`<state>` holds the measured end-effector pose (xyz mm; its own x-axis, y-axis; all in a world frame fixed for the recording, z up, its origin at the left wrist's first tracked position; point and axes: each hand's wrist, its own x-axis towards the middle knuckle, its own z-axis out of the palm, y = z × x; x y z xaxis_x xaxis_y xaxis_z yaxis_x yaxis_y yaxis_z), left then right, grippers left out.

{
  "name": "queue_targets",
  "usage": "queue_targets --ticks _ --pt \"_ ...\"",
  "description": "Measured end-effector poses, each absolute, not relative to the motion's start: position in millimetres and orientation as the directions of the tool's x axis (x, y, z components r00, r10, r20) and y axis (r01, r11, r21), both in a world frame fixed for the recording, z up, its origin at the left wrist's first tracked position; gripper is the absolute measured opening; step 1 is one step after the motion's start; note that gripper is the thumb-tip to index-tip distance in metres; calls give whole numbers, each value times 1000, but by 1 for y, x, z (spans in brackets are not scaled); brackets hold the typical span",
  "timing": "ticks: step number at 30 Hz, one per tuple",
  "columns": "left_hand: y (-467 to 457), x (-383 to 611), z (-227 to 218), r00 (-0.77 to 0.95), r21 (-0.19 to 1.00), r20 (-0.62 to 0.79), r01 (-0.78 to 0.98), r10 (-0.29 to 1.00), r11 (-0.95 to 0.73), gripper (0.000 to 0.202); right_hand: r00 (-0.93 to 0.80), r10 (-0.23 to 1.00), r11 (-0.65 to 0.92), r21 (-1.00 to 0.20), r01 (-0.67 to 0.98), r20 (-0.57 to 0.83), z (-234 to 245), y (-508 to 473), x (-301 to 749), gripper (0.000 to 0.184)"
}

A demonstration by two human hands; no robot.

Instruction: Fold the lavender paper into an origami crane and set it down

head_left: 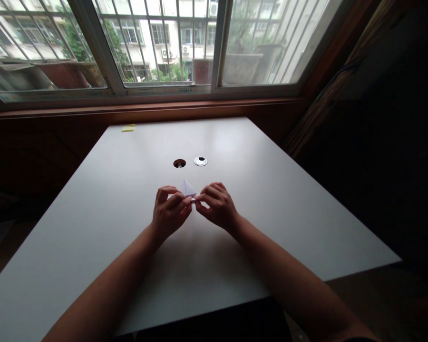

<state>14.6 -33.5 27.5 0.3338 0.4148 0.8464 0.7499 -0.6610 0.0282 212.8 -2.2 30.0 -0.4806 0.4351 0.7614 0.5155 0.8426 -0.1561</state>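
A small piece of folded pale lilac paper point(187, 188) is held between my two hands, above the middle of the white table. One pointed flap of it stands up, away from me. My left hand point(170, 208) pinches its left and lower side between thumb and fingers. From the other side, my right hand point(217, 203) pinches the right end, thumb and fingertips pressed together. The fingertips of both hands almost meet at the paper's lower edge. Much of the paper's lower part is hidden behind my fingers.
The white table point(278, 223) reaches toward a barred window. Beyond my hands are a round hole point(179, 163) in the tabletop and a round silvery cover point(200, 161) beside it. A yellow slip point(128, 128) lies at the far left edge.
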Motion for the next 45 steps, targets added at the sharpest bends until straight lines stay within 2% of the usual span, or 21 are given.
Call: queue_targets --ticks 6,15,28,32,37,45 --pt "-35 17 26 328 39 848 744 416 -667 26 -440 461 831 -201 518 771 26 -4 206 10" --pt "-33 15 29 281 85 819 802 500 -591 16 -440 528 795 -240 557 726 27 -2 212 6" --pt "-35 21 27 283 74 831 798 479 -599 13 -368 572 776 -339 531 733 28 -7 201 13" --pt "-33 19 25 231 114 839 811 492 -574 14 -357 583 779 -378 500 730 28 -4 203 5" --pt "-30 15 23 172 166 846 814 504 -556 14 -332 606 768 -423 480 723 27 1 208 4" --pt "-30 17 28 208 149 835 805 509 -574 15 -381 575 785 -356 506 724 27 0 209 4"
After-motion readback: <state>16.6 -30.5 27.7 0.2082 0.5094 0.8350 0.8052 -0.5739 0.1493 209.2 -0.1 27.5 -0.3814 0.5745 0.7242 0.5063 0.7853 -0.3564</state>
